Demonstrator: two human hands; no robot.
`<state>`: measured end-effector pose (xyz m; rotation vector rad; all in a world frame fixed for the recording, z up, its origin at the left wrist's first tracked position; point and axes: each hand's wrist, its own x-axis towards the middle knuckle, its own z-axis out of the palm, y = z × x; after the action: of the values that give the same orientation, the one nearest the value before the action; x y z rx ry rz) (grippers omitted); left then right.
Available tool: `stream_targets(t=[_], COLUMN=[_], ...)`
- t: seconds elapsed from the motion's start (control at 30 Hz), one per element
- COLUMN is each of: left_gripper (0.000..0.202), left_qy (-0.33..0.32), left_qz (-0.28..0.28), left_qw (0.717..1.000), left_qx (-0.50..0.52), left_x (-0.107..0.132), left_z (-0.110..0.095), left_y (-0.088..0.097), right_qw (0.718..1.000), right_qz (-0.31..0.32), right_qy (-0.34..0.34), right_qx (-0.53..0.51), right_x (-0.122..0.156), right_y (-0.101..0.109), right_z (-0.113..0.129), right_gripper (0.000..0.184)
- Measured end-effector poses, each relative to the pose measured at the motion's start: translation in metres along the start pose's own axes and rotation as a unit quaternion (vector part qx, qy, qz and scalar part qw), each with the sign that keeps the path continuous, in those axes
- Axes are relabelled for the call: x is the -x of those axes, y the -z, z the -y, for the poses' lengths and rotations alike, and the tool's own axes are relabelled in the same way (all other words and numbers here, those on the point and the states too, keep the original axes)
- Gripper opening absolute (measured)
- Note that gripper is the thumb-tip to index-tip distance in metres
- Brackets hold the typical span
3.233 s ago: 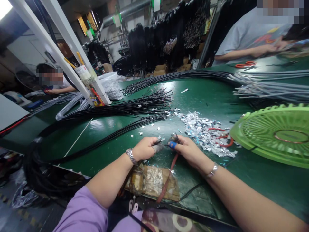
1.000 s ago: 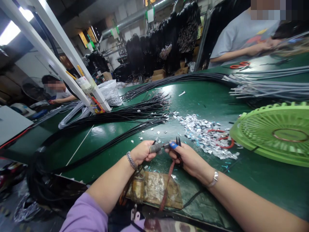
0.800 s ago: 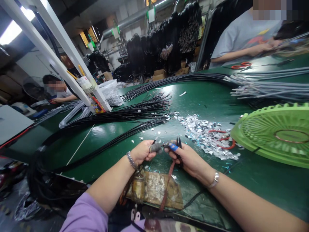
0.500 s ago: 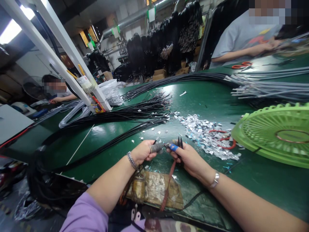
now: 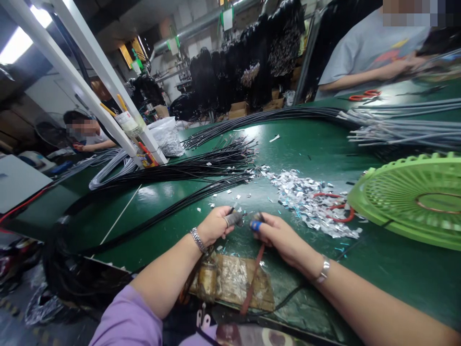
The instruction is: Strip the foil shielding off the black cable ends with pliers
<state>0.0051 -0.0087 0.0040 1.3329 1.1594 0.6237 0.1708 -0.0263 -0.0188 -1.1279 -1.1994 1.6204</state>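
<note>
My left hand, its thumb wrapped in grey tape, is closed on a thin black cable, whose tip shows above the fingers. Just to the right, my right hand is closed too, with blue tape round one finger. Its fingertips are slightly blurred, and what they pinch is hidden. A reddish strap runs from under this hand down to the table edge. Below both hands lies a worn, tape-covered board. Black cables with stripped ends lie beyond my left hand.
Silvery foil scraps lie beyond my right hand, with red-handled scissors among them. A green fan stands at right, near grey cables. A white post rises at left. Two people sit at the table's far side.
My right hand has moved slightly away from my left, opening a small gap. The dark pointed blades that stuck up from the right hand no longer show. My left hand is nearly still.
</note>
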Motion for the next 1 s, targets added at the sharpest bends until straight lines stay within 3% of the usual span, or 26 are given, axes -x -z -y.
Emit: stream_targets(t=[0.13, 0.3, 0.53, 0.73, 1.0], left_gripper=[0.062, 0.062, 0.057, 0.051, 0.037], left_qy=[-0.010, -0.019, -0.030, -0.078, -0.174], left_qz=[0.013, 0.019, 0.011, -0.008, -0.091], left_qw=[1.000, 1.000, 0.999, 0.994, 0.944], left_qx=[0.002, -0.011, -0.044, -0.078, -0.264], left_x=[-0.001, -0.001, -0.002, -0.004, -0.005], left_z=[0.001, 0.004, 0.007, 0.011, 0.017], left_y=[0.001, 0.002, 0.000, 0.002, 0.006], right_qw=[0.993, 0.992, 0.991, 0.990, 0.990], right_qz=[-0.086, -0.064, -0.040, -0.028, -0.105], right_qy=[-0.009, -0.025, -0.038, -0.050, -0.035], right_qx=[-0.086, -0.106, -0.125, -0.132, -0.084], right_x=[-0.005, -0.005, -0.003, -0.004, -0.006], right_y=[0.001, -0.001, 0.000, 0.001, 0.001], right_z=[0.001, 0.001, -0.001, 0.000, 0.000], right_gripper=[0.041, 0.042, 0.028, 0.021, 0.031])
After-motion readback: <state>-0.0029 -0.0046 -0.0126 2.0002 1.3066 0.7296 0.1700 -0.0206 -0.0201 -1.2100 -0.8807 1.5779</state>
